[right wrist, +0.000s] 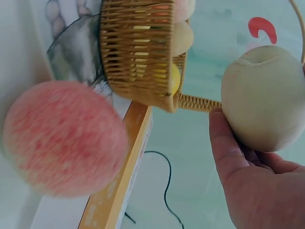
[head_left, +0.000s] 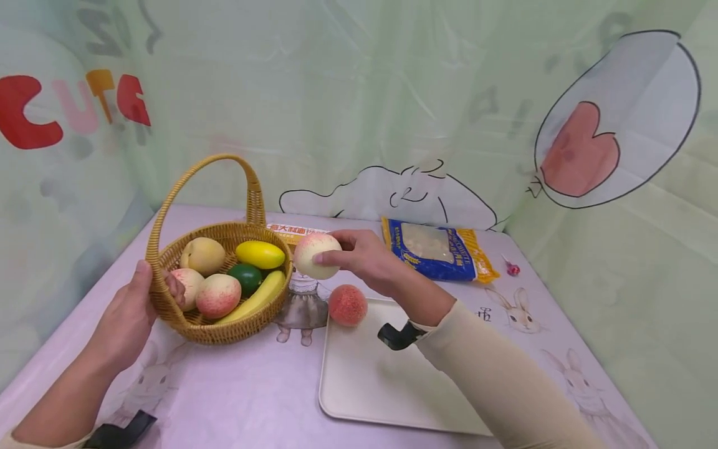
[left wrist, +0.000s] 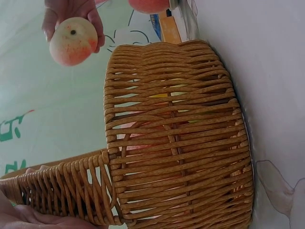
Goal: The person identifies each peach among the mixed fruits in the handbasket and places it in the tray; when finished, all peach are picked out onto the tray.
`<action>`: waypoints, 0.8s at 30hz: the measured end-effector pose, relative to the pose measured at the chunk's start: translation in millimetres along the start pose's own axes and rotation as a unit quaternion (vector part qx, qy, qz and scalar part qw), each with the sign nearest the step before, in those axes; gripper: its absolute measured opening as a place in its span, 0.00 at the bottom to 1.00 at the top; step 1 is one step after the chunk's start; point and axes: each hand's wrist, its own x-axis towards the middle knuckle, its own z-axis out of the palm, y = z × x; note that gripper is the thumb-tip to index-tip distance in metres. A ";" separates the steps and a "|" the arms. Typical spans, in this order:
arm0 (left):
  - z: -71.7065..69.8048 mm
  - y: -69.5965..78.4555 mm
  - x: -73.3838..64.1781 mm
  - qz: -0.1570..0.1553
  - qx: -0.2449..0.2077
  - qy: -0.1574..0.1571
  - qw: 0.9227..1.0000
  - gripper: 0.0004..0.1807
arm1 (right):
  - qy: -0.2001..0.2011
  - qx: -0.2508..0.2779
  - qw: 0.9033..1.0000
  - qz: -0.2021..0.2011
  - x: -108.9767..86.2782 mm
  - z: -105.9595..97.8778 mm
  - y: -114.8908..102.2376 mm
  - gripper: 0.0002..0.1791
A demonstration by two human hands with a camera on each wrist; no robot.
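My left hand grips the near side of a wicker basket where its tall handle meets the rim. Inside the basket lie a tan peach, two pink-and-cream peaches, a yellow lemon-like fruit, a dark green fruit and a banana. To the right of the basket, my right hand pinches a pale peach between thumb and fingers, held up in the air. Below it a redder peach sits at the far left corner of a cream tray.
Behind the tray lies a blue and yellow food bag. A small wrapped lollipop is at the right. An orange and white box lies behind the basket and the raised peach. A printed curtain hangs behind the table.
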 end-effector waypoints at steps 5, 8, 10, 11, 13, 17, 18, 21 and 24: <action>-0.9 -0.6 0.0 0.001 -0.007 -0.002 1.000 0.28 | 0.000 0.002 1.000 -0.002 -9.1 -10.8 9.8 0.26; -1.3 -1.0 0.2 0.006 -0.008 -0.007 1.000 0.29 | 0.010 0.001 1.000 0.004 -14.7 -17.5 15.5 0.28; -2.0 -1.4 0.3 0.011 -0.007 -0.012 1.000 0.29 | 0.022 0.004 1.000 0.010 -18.2 -21.6 19.8 0.29; -2.4 -1.7 0.1 0.014 -0.011 -0.014 1.000 0.29 | 0.026 0.007 1.000 0.012 -20.0 -23.4 21.9 0.29; -2.8 -2.3 0.2 0.015 -0.010 -0.014 1.000 0.28 | 0.035 0.011 0.999 0.016 -23.1 -27.0 26.7 0.29; -3.2 -3.3 -0.2 0.015 -0.019 -0.015 1.000 0.28 | 0.044 0.010 0.999 0.021 -28.2 -34.0 36.7 0.30; -3.2 -3.5 -0.3 0.016 -0.020 -0.016 1.000 0.27 | 0.046 0.006 0.999 0.023 -29.4 -35.9 39.3 0.31; -3.1 -3.7 -1.0 0.020 -0.029 -0.020 0.999 0.27 | 0.052 -0.006 0.998 0.029 -33.4 -41.9 45.9 0.33; -2.3 -4.1 -1.4 0.023 -0.026 -0.020 0.999 0.27 | 0.057 -0.014 0.998 0.033 -37.8 -48.7 52.5 0.35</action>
